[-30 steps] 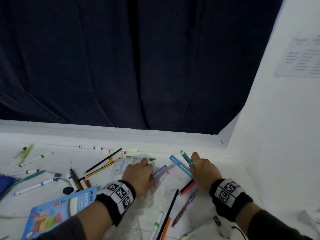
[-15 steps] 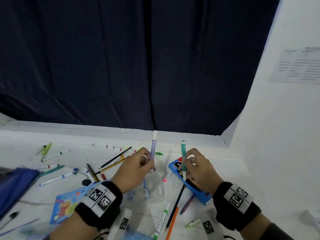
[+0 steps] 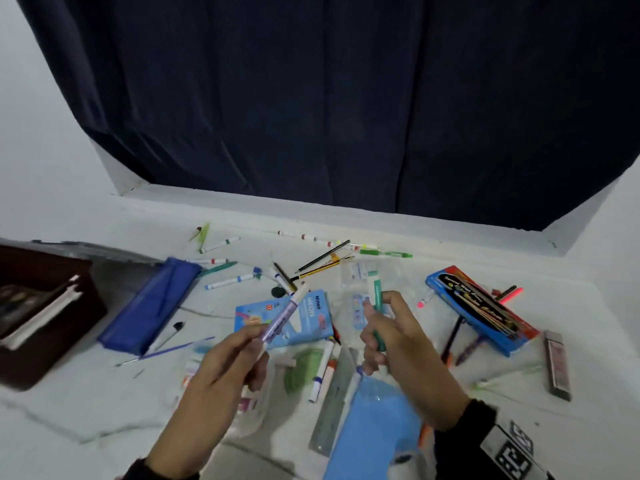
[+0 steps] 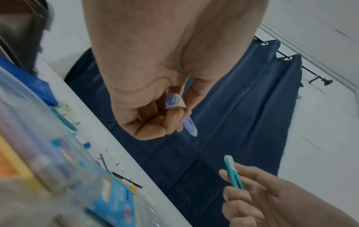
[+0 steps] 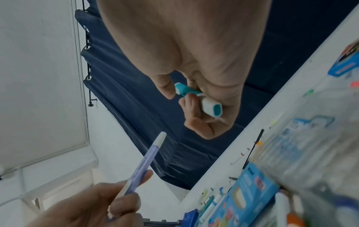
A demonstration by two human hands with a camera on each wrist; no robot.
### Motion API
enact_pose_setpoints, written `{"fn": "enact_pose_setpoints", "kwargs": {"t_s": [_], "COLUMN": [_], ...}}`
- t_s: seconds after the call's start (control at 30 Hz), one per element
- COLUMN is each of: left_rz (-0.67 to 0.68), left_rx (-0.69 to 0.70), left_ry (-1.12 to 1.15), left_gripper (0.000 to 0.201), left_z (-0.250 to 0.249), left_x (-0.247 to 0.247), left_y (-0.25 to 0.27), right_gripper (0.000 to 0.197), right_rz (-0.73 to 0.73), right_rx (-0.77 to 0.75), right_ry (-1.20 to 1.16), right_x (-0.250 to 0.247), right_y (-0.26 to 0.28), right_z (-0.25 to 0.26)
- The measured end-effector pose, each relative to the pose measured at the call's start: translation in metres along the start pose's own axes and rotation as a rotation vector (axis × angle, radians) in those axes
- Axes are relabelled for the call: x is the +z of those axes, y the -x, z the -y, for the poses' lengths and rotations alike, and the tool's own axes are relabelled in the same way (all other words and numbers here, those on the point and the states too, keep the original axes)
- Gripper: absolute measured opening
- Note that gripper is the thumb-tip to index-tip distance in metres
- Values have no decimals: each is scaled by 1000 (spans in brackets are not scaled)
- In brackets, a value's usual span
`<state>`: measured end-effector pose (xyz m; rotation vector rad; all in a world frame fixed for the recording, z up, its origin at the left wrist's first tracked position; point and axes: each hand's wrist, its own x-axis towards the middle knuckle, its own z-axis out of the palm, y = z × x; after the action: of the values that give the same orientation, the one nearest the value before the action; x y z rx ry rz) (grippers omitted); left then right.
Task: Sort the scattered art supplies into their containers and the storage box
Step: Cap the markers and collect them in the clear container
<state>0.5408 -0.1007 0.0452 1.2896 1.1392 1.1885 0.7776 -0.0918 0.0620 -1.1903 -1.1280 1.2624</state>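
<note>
My left hand (image 3: 239, 355) pinches a purple highlighter (image 3: 282, 315) (image 4: 189, 125) (image 5: 144, 161) that points up and to the right, above the table. My right hand (image 3: 388, 330) grips a teal highlighter (image 3: 378, 299) (image 4: 232, 172) (image 5: 194, 96), held nearly upright. Both hands are raised over the white table (image 3: 86, 407). Many pens, markers and pencils lie scattered on it. A dark brown storage box (image 3: 38, 317) stands at the left edge.
A blue pencil case (image 3: 149, 306) lies beside the box. A light blue marker box (image 3: 304, 323) sits in the middle, a blue and black pencil box (image 3: 481, 306) at the right. A clear ruler (image 3: 332, 410), a blue pouch (image 3: 374, 431) and clear plastic packets lie near me. A dark curtain (image 3: 346, 98) hangs behind.
Both hands lifted their highlighters off the table and drew back toward me. The head view swung left, bringing the storage box and pencil case into sight.
</note>
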Motion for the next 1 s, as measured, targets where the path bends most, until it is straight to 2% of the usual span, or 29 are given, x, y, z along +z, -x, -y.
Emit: {"fn": "enact_pose_setpoints", "kwargs": {"t_s": [0.2, 0.33, 0.43, 0.53, 0.6, 0.7, 0.83, 0.9, 1.0], "left_rz": [-11, 55, 112, 212, 267, 387, 439, 453, 449], "left_rx": [73, 117, 83, 55, 47, 21, 41, 60, 33], "left_ry": [-79, -151, -123, -176, -241, -231, -202, -176, -131], "left_gripper": [24, 21, 23, 42, 39, 33, 30, 33, 28], "left_z": [-10, -11, -7, 0, 2, 3, 8, 10, 13], "left_x": [-84, -135, -163, -185, -196, -206, -210, -208, -203], "left_y": [4, -7, -15, -21, -25, -30, -36, -37, -37], "right_gripper": [19, 21, 18, 9, 8, 21, 11, 13, 15], "right_rz": [-2, -63, -117, -155, -210, -294, -259, -239, -238], "right_rx": [-22, -100, -151, -145, -140, -101, -43, -29, -41], "right_ry": [43, 188, 271, 248, 170, 81, 150, 199, 311], "right_x": [65, 112, 136, 149, 156, 162, 164, 165, 165], "right_y": [-4, -12, -14, -10, -5, 0, 2, 5, 10], "right_z": [-8, -12, -17, -20, -23, -30, -45, -51, -58]}}
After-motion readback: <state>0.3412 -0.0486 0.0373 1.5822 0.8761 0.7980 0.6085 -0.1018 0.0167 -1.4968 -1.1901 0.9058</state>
